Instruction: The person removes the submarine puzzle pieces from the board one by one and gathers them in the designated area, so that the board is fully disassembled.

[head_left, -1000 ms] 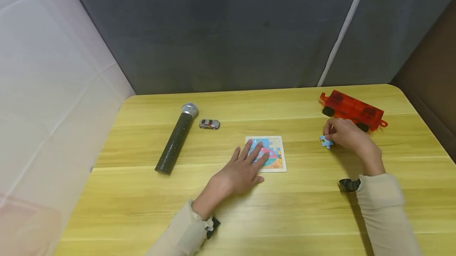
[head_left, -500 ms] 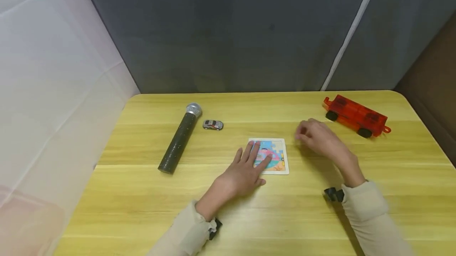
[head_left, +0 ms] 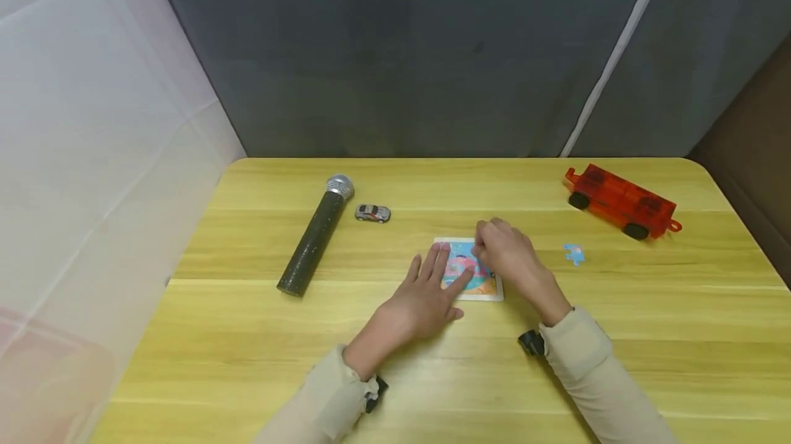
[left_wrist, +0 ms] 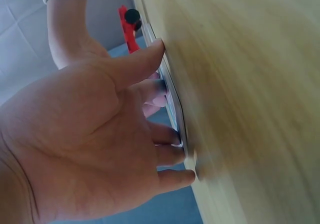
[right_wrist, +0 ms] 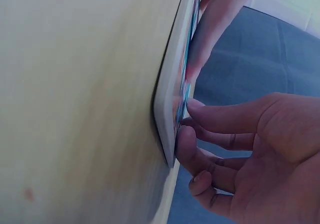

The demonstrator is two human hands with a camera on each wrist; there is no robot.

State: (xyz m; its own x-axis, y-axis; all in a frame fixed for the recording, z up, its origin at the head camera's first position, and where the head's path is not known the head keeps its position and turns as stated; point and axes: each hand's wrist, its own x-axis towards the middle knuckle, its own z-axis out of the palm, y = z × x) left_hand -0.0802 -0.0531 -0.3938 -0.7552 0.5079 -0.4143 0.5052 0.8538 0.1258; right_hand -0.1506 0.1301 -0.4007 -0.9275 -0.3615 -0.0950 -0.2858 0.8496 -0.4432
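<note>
My left hand (head_left: 421, 303) lies spread over the left part of a small jigsaw puzzle (head_left: 485, 285) with a pale frame and a sea-coloured picture. Straight fingertips press on it, as the left wrist view also shows. At the puzzle's upper right corner, my right hand (head_left: 509, 252) has its fingers curled, with thumb and fingers pinched down at the surface. Those fingers hide nearly all of the puzzle piece they pinch. In the right wrist view, thumb and index tips meet the picture just inside the frame (right_wrist: 169, 94). One loose blue puzzle piece (head_left: 574, 254) lies to the right.
A dark microphone (head_left: 314, 241) with a silver head lies on the left of the wooden table (head_left: 216, 355), beside a small toy car (head_left: 373, 213). A red toy wagon (head_left: 621, 200) stands at the back right. Dark grey cloth (head_left: 395, 53) rises behind the table.
My right hand has moved left from beside the loose piece to the puzzle's upper right corner. That loose piece stays on the table. My left hand keeps its place; the view has shifted slightly.
</note>
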